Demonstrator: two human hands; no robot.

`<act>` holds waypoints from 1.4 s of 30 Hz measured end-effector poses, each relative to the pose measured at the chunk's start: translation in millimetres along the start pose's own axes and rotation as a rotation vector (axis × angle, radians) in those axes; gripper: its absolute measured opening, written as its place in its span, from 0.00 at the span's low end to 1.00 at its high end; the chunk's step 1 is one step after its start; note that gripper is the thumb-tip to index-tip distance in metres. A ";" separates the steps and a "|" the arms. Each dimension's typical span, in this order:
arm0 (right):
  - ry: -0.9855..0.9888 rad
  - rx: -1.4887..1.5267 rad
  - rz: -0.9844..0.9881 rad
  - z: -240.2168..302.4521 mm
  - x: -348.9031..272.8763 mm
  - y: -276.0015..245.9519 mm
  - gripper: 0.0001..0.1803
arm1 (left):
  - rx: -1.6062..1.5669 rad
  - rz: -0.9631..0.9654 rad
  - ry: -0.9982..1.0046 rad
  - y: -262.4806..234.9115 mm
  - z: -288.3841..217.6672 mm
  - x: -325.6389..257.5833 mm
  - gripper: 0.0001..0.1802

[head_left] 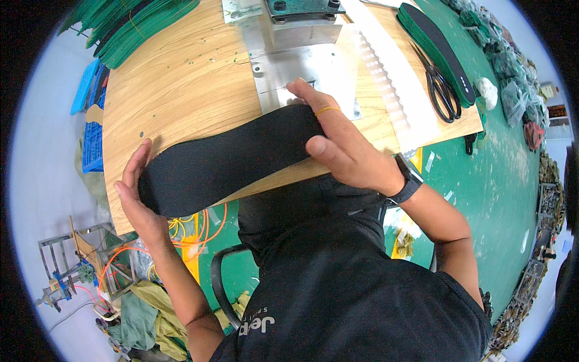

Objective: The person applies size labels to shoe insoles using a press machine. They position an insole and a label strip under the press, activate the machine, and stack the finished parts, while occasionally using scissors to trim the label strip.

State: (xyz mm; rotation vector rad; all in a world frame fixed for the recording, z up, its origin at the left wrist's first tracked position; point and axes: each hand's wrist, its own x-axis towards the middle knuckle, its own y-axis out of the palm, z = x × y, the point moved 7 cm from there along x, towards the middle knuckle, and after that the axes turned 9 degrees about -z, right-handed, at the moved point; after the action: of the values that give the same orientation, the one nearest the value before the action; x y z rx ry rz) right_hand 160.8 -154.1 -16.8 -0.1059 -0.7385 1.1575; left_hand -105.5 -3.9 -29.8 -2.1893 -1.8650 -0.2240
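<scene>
A black insole (232, 160) lies slantwise between my hands at the table's near edge, its dark face up. Whether more insoles lie under it is hidden. My left hand (142, 202) cups its left end, with the thumb and fingers round the rim. Against the right, upper end presses my right hand (347, 136), its fingers stretched along the edge and the thumb on the near side. A yellow rubber band (327, 110) circles a finger of this hand. Just beyond the insole is a metal plate (283, 66) belonging to a fixture.
A banded stack of green insoles (129, 30) sits at the far left of the wooden table (187, 78). To the right lie black scissors (441, 90), a green-and-black insole stack (437, 51) and a white wavy-edged strip (401, 84). A blue crate (93, 142) stands beside the table.
</scene>
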 end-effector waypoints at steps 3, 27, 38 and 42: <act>0.187 0.122 0.063 -11.8 -4.5 -6.9 0.43 | -0.067 0.003 -0.046 -2.3 2.9 0.8 0.40; -0.012 -0.375 -0.088 -23.0 20.0 -29.1 0.36 | 0.501 0.291 0.218 22.5 -16.6 14.8 0.67; -0.029 -0.566 -0.269 -56.7 45.3 -42.0 0.31 | 0.326 0.415 0.179 68.4 10.4 77.6 0.64; 0.019 -0.538 -0.282 -60.5 48.7 -45.5 0.31 | 0.330 0.421 0.266 74.3 12.5 89.3 0.63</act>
State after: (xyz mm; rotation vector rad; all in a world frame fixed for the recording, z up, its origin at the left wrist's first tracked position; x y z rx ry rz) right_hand 241.4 -114.2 -19.8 -0.4477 -0.9994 0.6678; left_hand -18.1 73.4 -23.7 -2.1333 -1.1753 -0.1074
